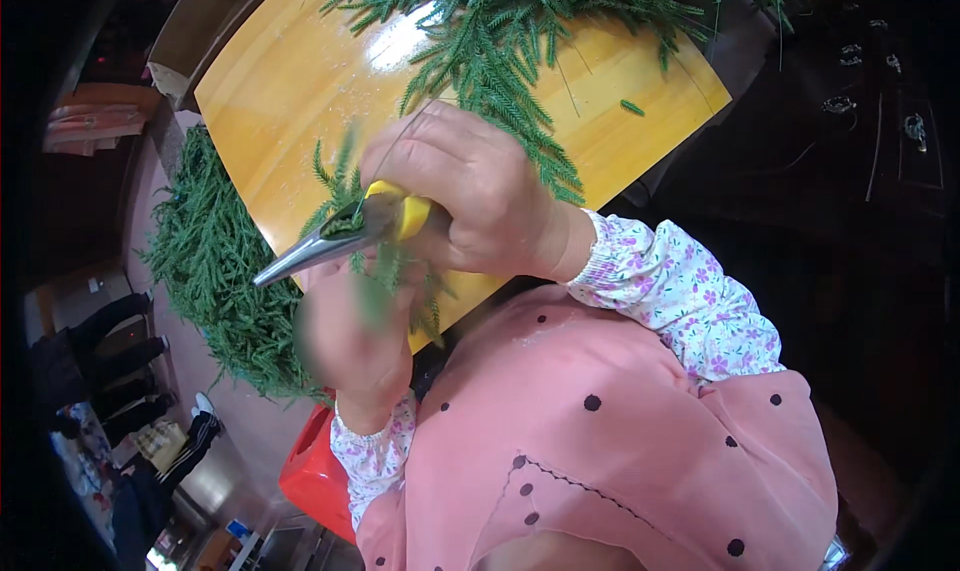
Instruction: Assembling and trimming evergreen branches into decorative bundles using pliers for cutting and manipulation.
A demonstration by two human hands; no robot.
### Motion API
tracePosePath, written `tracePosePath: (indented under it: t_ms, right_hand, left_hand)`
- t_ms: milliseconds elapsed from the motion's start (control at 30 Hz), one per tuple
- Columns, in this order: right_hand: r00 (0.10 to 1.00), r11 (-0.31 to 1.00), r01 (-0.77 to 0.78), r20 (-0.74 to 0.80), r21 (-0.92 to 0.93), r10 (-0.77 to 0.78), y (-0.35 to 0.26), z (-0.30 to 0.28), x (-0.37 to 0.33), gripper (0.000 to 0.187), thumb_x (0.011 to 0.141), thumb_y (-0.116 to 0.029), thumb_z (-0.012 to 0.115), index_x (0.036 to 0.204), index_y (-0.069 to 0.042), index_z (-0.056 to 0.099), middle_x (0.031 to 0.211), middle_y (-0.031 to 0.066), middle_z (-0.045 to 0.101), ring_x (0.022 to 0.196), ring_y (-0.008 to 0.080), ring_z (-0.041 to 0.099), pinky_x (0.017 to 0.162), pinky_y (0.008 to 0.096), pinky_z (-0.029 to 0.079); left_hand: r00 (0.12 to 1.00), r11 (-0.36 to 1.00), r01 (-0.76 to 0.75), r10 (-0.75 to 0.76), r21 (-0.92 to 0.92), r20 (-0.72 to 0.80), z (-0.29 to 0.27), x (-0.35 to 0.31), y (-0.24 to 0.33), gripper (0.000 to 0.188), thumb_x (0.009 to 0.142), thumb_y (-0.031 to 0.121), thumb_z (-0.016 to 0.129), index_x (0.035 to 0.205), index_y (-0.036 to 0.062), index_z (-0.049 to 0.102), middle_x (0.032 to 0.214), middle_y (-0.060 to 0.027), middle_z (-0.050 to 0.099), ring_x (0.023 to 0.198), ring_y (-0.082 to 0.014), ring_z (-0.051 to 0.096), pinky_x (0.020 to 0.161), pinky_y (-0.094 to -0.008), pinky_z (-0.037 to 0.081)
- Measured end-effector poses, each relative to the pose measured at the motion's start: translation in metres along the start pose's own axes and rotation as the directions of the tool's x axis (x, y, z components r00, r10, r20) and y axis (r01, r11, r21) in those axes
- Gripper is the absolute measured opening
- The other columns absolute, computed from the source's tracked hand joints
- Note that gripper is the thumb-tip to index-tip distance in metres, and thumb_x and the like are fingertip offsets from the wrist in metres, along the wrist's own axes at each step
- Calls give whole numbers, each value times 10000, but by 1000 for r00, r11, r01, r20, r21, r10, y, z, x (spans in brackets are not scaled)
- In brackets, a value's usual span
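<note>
to do this step well, i think the green sprig [325,211] should be kept close to the tool [340,243], so that it does not turn away under pressure. the wrist should move slowly, and the metal point [285,265] should look away from the left hand [355,336], which is just below it. a light squeeze seems safer for the needles.

about the grip: the right hand [475,186] has its fingers folded together around the yellow handle [412,218] of the tool. the metal point goes out to the left of this grip, and some green shows in its hollow. the left hand is blurred, so i cannot tell if its fingers are clamped on the sprig. the sprig is just left of the right grip, partly behind the tool. above the grip, branches [490,66] lie on the table [280,111].
</note>
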State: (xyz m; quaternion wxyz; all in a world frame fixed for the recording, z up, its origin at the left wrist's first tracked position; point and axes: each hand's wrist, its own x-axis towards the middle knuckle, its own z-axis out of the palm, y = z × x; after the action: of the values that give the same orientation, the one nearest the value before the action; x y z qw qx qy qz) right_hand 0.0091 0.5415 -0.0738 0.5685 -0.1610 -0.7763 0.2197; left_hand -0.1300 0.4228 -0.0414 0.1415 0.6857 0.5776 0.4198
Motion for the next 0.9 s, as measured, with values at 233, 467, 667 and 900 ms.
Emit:
tracePosePath:
  t_ms: [233, 467, 667, 900]
  right_hand:
    - [994, 968, 105, 64, -229, -93, -11, 7, -7, 304, 594, -82, 678, 891, -52, 619, 927, 78, 638, 797, 257, 617, 699, 351, 505]
    - [996, 976, 78, 69, -203, -65, -21, 21, -7, 320, 604, -108, 687, 913, -54, 621, 900, 75, 628, 797, 256, 617, 682, 360, 508]
    - [989, 927, 127, 118, -352, -91, -15, 15, 1, 329, 606, -124, 707, 915, -54, 618, 868, 81, 623, 781, 261, 621, 662, 356, 511]
    - [988, 979, -40, 138, -199, 69, 8, -14, -7, 308, 665, -113, 769, 921, -38, 615, 820, 86, 607, 741, 259, 609, 646, 329, 496]
  left_hand:
    - [948, 932, 313, -318, -183, -1, 4, -20, -2, 241, 929, 187, 578, 996, -36, 642, 767, -92, 630, 829, -263, 599, 816, -363, 442]
    - [833, 756, 527, -550, -389, 60, -3, -28, 10, 169, 912, 117, 587, 941, -36, 653, 760, -88, 624, 842, -251, 597, 801, -370, 435]
    - [994, 981, 113, -111, 159, -20, -2, -12, 5, 140, 888, 88, 606, 937, -35, 652, 804, -91, 616, 876, -256, 590, 856, -399, 411]
    - [994, 979, -101, 106, 175, -18, -2, -2, -3, 97, 859, 70, 629, 895, -18, 650, 973, -135, 593, 948, -302, 557, 892, -437, 415]
